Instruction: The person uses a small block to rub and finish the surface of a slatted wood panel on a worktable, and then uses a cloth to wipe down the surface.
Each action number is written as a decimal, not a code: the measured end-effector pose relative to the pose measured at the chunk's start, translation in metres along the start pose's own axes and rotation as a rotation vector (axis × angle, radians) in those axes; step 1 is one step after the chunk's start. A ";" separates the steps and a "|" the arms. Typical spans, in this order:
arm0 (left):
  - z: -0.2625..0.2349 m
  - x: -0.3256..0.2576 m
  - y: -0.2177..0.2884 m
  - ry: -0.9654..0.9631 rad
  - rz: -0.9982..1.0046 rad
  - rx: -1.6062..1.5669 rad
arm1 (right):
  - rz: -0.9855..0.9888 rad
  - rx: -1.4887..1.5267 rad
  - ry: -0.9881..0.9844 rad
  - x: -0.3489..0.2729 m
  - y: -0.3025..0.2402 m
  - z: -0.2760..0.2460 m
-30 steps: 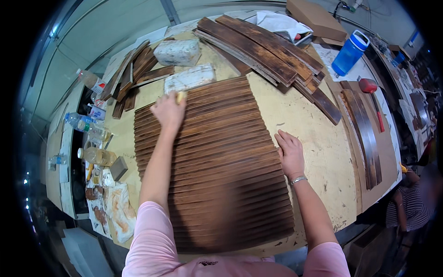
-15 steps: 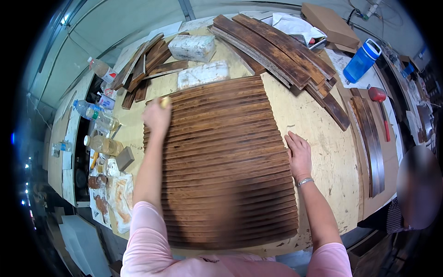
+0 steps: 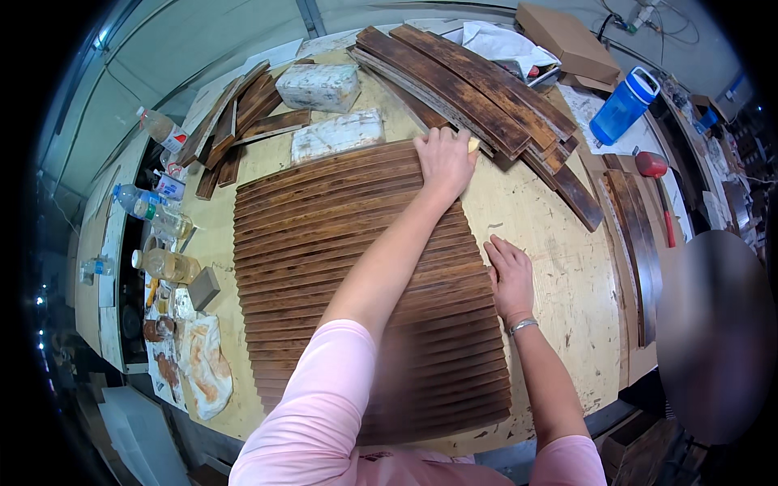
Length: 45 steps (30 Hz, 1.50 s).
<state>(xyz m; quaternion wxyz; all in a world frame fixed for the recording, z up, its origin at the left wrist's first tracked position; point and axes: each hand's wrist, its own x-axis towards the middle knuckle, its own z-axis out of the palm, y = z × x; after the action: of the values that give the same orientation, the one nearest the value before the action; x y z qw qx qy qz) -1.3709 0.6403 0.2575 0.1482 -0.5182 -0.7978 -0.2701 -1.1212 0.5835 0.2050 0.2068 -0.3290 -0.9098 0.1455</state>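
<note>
A dark brown ribbed wooden panel (image 3: 348,251), with ridges running from side to side, lies flat on the table in front of me. My left hand (image 3: 445,164) reaches across to its far right corner, fingers closed round a small pale yellow pad (image 3: 473,146) that looks like a sponge. Most of that pad is hidden by the hand. At the panel's right edge rests my right hand (image 3: 510,279), fingers stretched out and touching the edge, with nothing held. My left forearm covers part of the ridges.
Two white wrapped blocks (image 3: 336,136) sit beyond the panel. Stained boards (image 3: 462,89) are stacked behind, with more boards (image 3: 243,113) at far left. Bottles (image 3: 170,265), a grey block (image 3: 203,288) and a stained cloth (image 3: 207,364) line the left. A red mallet (image 3: 651,164) and blue bottle (image 3: 624,109) are right.
My left hand has swept right along the panel's far edge, from its left corner to its right corner, still holding the yellow pad. My right hand stays at the panel's right edge.
</note>
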 end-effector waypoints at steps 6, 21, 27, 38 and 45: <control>-0.038 -0.026 -0.072 0.060 -0.074 0.158 | 0.032 0.016 0.002 0.000 0.000 0.000; -0.220 -0.146 -0.339 0.169 -0.600 0.452 | 0.045 0.018 -0.009 -0.001 0.001 0.004; -0.147 -0.095 -0.241 0.073 0.022 0.180 | 0.077 0.033 -0.008 -0.002 -0.002 -0.003; -0.202 -0.109 -0.363 0.114 -0.392 0.501 | 0.058 0.027 -0.001 0.004 -0.021 0.005; -0.121 -0.058 -0.258 -0.012 0.165 0.023 | 0.020 -0.005 0.094 -0.024 0.034 0.001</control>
<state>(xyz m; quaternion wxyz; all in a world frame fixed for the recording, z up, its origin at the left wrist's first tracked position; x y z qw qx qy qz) -1.5856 0.4440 0.2543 0.1709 -0.5823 -0.7562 -0.2447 -1.0866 0.5928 0.1837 0.2471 -0.3451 -0.8961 0.1297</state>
